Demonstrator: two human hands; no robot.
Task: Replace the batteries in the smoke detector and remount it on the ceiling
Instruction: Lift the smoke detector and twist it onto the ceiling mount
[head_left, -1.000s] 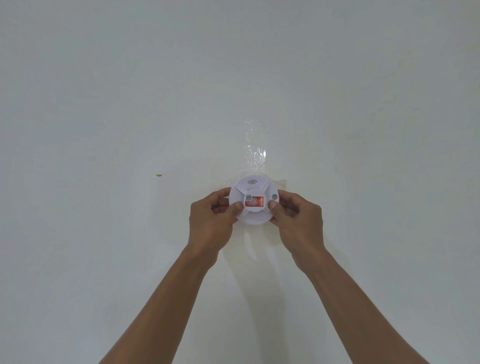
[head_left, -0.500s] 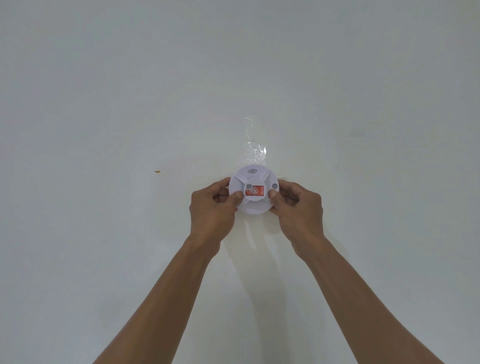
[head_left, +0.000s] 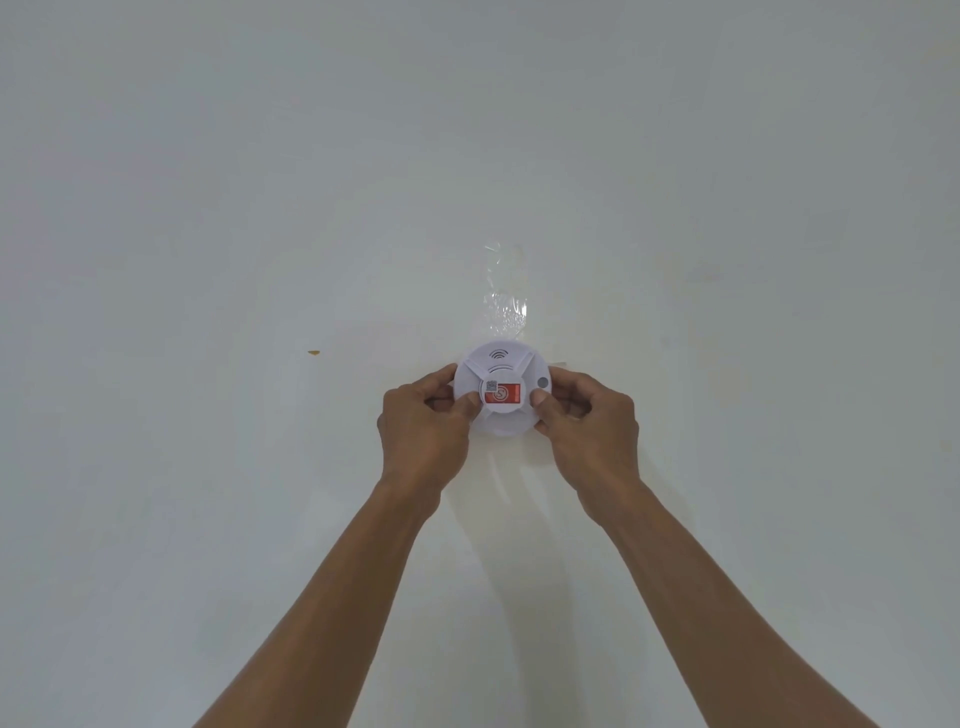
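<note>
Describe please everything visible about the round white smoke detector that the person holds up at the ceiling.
The round white plastic smoke detector sits face-out against the pale ceiling. Raised ribs run out from a central disc, which carries a red label with a small code square. A wave symbol is printed near the top edge, and a grey button sits at the right. The left hand and right hand grip its sides.
</note>
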